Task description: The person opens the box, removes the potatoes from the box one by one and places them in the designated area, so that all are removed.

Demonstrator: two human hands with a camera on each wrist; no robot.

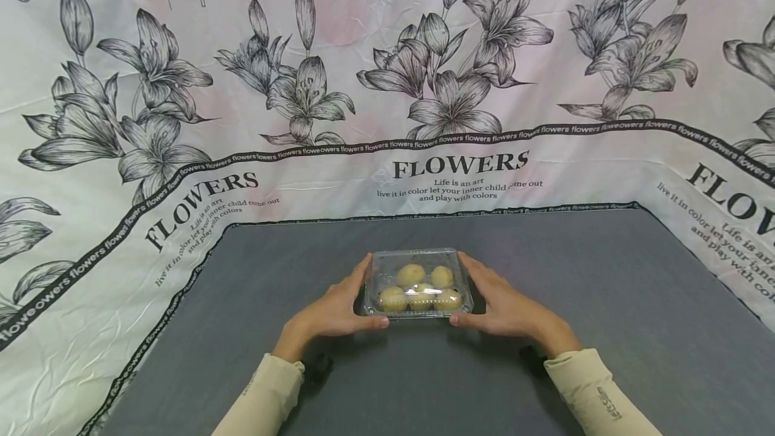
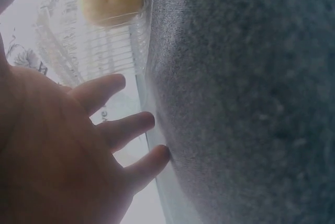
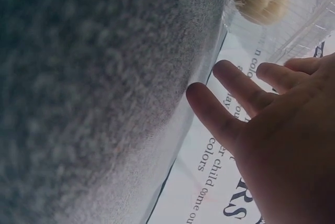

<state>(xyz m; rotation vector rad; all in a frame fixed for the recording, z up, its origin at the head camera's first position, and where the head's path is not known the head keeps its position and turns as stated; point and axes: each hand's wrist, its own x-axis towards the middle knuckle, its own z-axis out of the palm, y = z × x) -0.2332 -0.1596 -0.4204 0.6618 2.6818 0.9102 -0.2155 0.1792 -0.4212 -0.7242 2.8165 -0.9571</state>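
A clear plastic clamshell box (image 1: 386, 273) lies on the dark grey table, its lid down. Several round, pale yellow things (image 1: 412, 275), like small potatoes, show through it. My left hand (image 1: 333, 308) is at the box's left side, thumb by the front edge and fingers reaching along the side. The right hand (image 1: 505, 305) mirrors it on the right. In the left wrist view, spread, nearly straight fingers (image 2: 125, 131) extend beside the ribbed box wall (image 2: 102, 51). Straight, spread fingers (image 3: 214, 111) also show low beside the box in the right wrist view.
Grey cloth covers the table (image 1: 418, 382). A white sheet (image 1: 339, 187) with printed lilies and lettering hangs behind it and along both sides. Dark wrist-worn pieces (image 1: 317, 367) sit below the cuffs.
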